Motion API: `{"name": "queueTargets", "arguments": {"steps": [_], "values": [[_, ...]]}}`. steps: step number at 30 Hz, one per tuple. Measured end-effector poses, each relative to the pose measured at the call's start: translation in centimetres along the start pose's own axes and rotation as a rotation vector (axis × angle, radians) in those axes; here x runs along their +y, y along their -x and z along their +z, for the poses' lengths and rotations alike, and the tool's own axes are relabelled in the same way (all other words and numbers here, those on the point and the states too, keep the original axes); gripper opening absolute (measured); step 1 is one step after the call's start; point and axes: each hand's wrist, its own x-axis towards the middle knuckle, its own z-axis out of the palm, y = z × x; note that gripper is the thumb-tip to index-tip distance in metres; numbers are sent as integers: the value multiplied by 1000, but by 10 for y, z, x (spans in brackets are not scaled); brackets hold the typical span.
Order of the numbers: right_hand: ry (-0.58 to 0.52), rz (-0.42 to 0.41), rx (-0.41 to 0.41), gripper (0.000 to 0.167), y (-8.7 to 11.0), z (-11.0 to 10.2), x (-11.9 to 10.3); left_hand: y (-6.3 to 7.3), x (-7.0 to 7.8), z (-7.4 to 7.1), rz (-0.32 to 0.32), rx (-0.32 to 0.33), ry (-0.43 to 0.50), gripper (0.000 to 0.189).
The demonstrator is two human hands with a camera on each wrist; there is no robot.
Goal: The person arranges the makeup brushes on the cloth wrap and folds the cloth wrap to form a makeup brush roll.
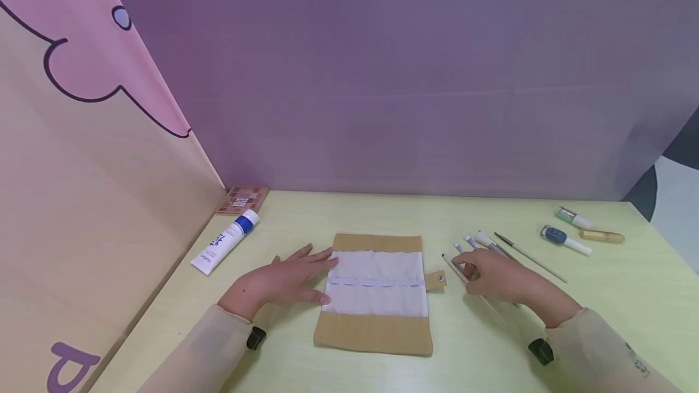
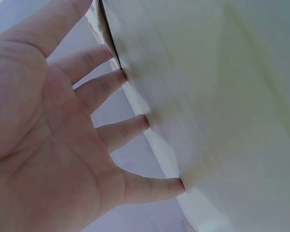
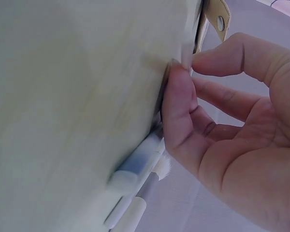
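A tan fabric roll-up case lies unrolled on the table, its white inner panel crossed by a stitched elastic band. A tan snap tab sticks out from its right side. My left hand rests with spread, straight fingers at the case's left edge; in the left wrist view its fingertips touch down along that side. Right of the tab, my right hand pinches a thin pale-handled brush between thumb and finger, low over the table. More brushes lie beside and partly under that hand.
A thin dark-tipped brush lies farther right. Beyond it are a blue-bodied bottle with a white cap, a green-and-white tube and a wooden-looking stick. A white tube and a patterned box sit at left.
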Motion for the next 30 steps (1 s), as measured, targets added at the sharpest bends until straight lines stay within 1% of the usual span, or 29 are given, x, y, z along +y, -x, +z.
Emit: {"name": "queueTargets", "arguments": {"steps": [5,7,13,20,26,30], "values": [[-24,-11,-4,59,0,1,5,1,0,1,0,-3,-2,82],[-49,-11,-8,61,1,2,8,1,0,1,-1,-3,-3,82],[-182,-20,-34,69,4,1,13,2,2,-1,-7,-1,-1,82],[-270,-48,-58,72,5,-3,15,1,2,0,-10,-1,3,82],[-425,-70,-81,77,2,-6,20,1,1,1,-13,1,-5,82],[-483,-62,-71,78,-3,-9,20,1,0,1,-13,1,-9,82]]}}
